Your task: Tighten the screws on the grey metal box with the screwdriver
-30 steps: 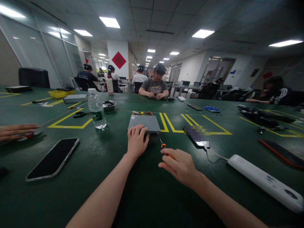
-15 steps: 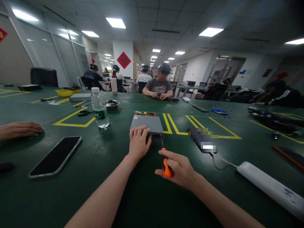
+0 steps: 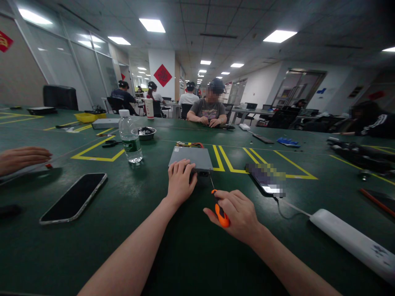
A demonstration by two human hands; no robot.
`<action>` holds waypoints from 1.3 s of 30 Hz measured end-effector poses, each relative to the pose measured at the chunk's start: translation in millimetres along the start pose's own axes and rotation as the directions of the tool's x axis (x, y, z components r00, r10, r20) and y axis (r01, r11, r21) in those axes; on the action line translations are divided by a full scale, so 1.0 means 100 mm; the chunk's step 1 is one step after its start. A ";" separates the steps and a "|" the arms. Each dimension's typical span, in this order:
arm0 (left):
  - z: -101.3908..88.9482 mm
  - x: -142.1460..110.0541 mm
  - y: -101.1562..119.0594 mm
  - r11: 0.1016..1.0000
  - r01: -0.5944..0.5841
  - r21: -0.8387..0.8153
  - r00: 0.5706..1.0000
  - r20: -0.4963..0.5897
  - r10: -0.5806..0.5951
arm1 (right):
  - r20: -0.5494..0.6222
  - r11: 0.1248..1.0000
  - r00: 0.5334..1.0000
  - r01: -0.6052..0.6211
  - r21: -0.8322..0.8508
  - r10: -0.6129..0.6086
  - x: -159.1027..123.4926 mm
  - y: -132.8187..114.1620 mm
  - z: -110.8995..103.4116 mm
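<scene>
A grey metal computer power supply lies flat on the green table, its coloured wires at the far side. My left hand grips its near left part, fingers on top and thumb at the front face beside the socket. In my right hand is an orange and black screwdriver. Its thin shaft points up and away, and the tip reaches the near right corner of the power supply. Whether the tip sits in a screw, I cannot tell.
A water bottle and a metal bowl stand behind on the left. Phones lie left and right. A white power strip is at right. Another person's hand rests at far left.
My right hand has shifted slightly right and its fingers have curled more around the screwdriver handle, which leans more. My left hand stays on the power supply. The other person's hand has lifted slightly.
</scene>
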State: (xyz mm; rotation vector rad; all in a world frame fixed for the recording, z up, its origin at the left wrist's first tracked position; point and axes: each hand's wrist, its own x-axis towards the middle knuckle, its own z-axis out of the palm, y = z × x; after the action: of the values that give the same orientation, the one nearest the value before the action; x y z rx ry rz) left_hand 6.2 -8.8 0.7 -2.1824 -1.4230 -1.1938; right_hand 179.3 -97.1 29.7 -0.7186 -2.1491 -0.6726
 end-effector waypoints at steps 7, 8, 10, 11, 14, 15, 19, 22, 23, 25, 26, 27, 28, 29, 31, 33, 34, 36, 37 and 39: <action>0.02 0.00 0.00 1.000 0.012 0.006 1.000 0.000 -0.012 | 0.255 0.996 0.967 -0.037 0.078 0.016 -0.03 -0.02 0.00; 0.02 0.00 0.00 1.000 0.012 0.005 1.000 -0.002 -0.012 | 0.275 0.995 0.961 -0.050 0.087 0.024 -0.04 -0.03 -0.01; 0.02 0.00 0.00 1.000 0.010 0.002 1.000 -0.002 -0.010 | 0.273 0.988 0.960 -0.101 0.116 0.067 -0.05 -0.05 -0.01; 0.02 0.00 0.00 1.000 0.011 0.000 1.000 -0.002 -0.011 | 0.267 0.983 0.959 -0.130 0.129 0.092 -0.06 -0.06 -0.01; 0.01 0.00 0.01 1.000 0.012 -0.002 1.000 -0.002 -0.012 | 0.256 0.980 0.961 -0.143 0.136 0.105 -0.10 -0.05 -0.01; 0.01 0.00 0.01 1.000 0.011 -0.001 1.000 -0.001 -0.011 | 0.242 0.986 0.966 -0.119 0.120 0.087 -0.11 -0.04 -0.01; 0.00 0.00 0.02 1.000 0.012 0.004 1.000 -0.001 -0.012 | 0.103 0.999 0.995 -0.022 0.035 0.018 -0.12 0.00 0.01; -0.01 0.00 0.02 1.000 0.014 -0.001 1.000 0.001 -0.014 | 0.005 1.000 1.000 -0.023 0.013 0.023 -0.09 0.03 0.02; -0.01 0.00 0.02 1.000 0.014 -0.002 1.000 0.003 -0.014 | -0.011 1.000 1.000 -0.026 0.013 0.026 -0.07 0.03 0.02; -0.01 0.01 0.01 1.000 0.014 -0.002 1.000 0.004 -0.014 | -0.032 1.000 0.999 -0.021 0.023 0.022 -0.06 0.03 0.00; -0.01 0.01 0.01 1.000 0.015 -0.003 1.000 0.005 -0.015 | -0.043 0.999 0.999 -0.009 0.033 0.011 -0.05 0.03 0.00; -0.01 0.01 0.01 1.000 0.015 -0.004 1.000 0.007 -0.015 | -0.054 0.999 0.999 0.005 0.046 -0.003 -0.05 0.02 0.00; -0.01 0.01 0.01 1.000 0.015 -0.005 1.000 0.009 -0.015 | -0.061 0.998 0.998 0.018 0.062 -0.015 -0.05 0.01 0.00; -0.01 0.01 0.01 1.000 0.015 -0.007 1.000 0.010 -0.015 | -0.061 0.996 0.998 0.028 0.080 -0.023 -0.05 0.01 0.00; -0.01 0.00 0.01 1.000 0.016 -0.010 1.000 0.011 -0.016 | -0.042 0.993 0.999 0.036 0.112 -0.032 -0.06 -0.01 0.03; 0.00 0.00 0.01 1.000 0.017 -0.012 1.000 0.010 -0.017 | -0.013 0.990 0.999 0.035 0.133 -0.034 -0.07 -0.02 0.08; 0.00 0.00 0.01 1.000 0.017 -0.012 1.000 0.009 -0.016 | -0.005 0.990 0.999 0.036 0.139 -0.035 -0.07 -0.02 0.10; 0.00 0.00 0.02 1.000 0.015 -0.011 1.000 0.008 -0.015 | 0.003 0.990 0.999 0.035 0.140 -0.036 -0.08 -0.02 0.14; 0.00 0.00 0.02 1.000 0.015 -0.009 1.000 0.007 -0.015 | 0.006 0.990 0.999 0.032 0.137 -0.033 -0.08 -0.02 0.15; 0.00 0.00 0.02 1.000 0.017 -0.006 1.000 0.006 -0.017 | 0.008 0.991 1.000 0.024 0.130 -0.025 -0.08 -0.01 0.18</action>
State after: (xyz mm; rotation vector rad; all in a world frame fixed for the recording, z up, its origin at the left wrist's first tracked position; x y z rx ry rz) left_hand 8.0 -9.6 0.9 -2.1837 -1.4451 -1.1993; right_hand 174.7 -88.4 12.7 -0.6281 -2.1910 -0.5372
